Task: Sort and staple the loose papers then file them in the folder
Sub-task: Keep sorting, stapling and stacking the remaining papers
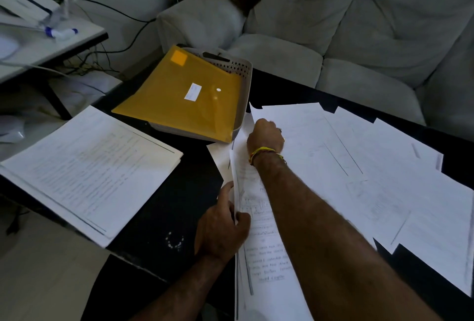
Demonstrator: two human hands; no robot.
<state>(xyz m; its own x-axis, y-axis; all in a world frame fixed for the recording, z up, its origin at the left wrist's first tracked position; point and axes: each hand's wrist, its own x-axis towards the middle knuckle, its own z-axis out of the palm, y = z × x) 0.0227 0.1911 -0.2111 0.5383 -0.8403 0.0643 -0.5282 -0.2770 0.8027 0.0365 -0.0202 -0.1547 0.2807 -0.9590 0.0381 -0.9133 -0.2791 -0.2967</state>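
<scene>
One yellow folder (179, 94) lay tilted across a grey basket (242, 74) at the black desk (166, 207) rear. One neat paper stack (89, 171) overhung the desk's left edge. Loose sheets (359, 161) — too overlapped to count — covered the right side. The left hand (221, 228) pinched a sheet's edge; the right hand (265, 135) had its fingers hidden, grip unclear. Bare desk remained between stack and sheets.

We see a black table (177, 202) carrying a paper stack (89, 169) at nine o'clock, a grey basket (242, 100) at twelve, and loose sheets (372, 166) at three.
</scene>
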